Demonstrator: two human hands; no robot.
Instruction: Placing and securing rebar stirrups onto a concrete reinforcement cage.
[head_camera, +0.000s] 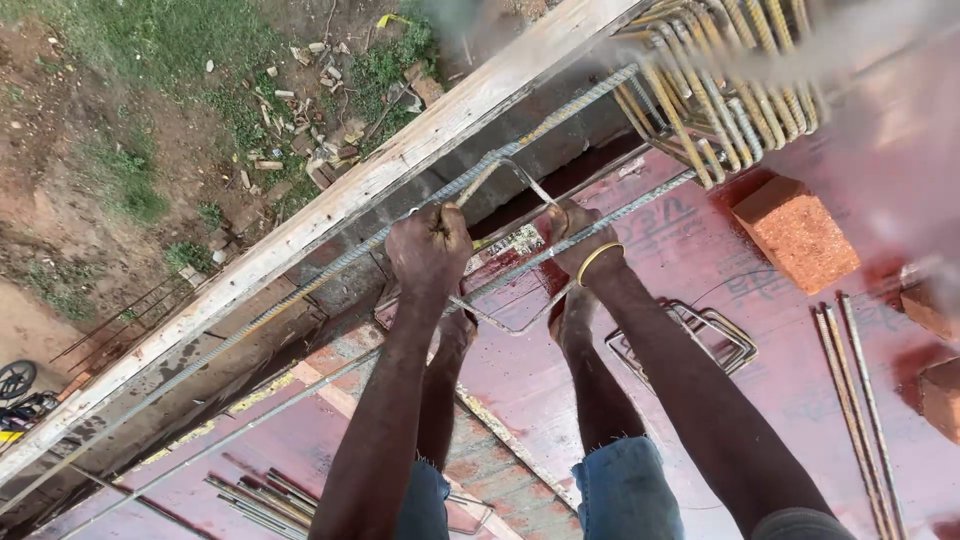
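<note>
The fingers of the left hand (430, 250) are curled tight around the upper ribbed steel bar (300, 290), right where a bent wire stirrup (520, 180) hangs on it. The right hand (580, 240), a yellow band at its wrist, is closed on the lower ribbed bar (640, 205) beside the same stirrup; what its fingertips pinch cannot be told. Both bars run slantwise, roughly parallel, over a narrow trench between a pale timber side board (330, 215) and the red form panel (780, 400) on which the person's bare feet stand.

The red panel carries faint dark printed marks near the right hand, too blurred to make out. A red brick (795, 232) lies on it to the right, with further bricks at the right edge. A stack of flat stirrups (700, 335) lies just beside the right leg, and loose bars (850, 400) lie farther right. A bundle of stirrups (720, 100) crowds the bars at the top right.

Beyond the timber board the edge drops away to grass, dirt and rubble (320, 100) far below.
</note>
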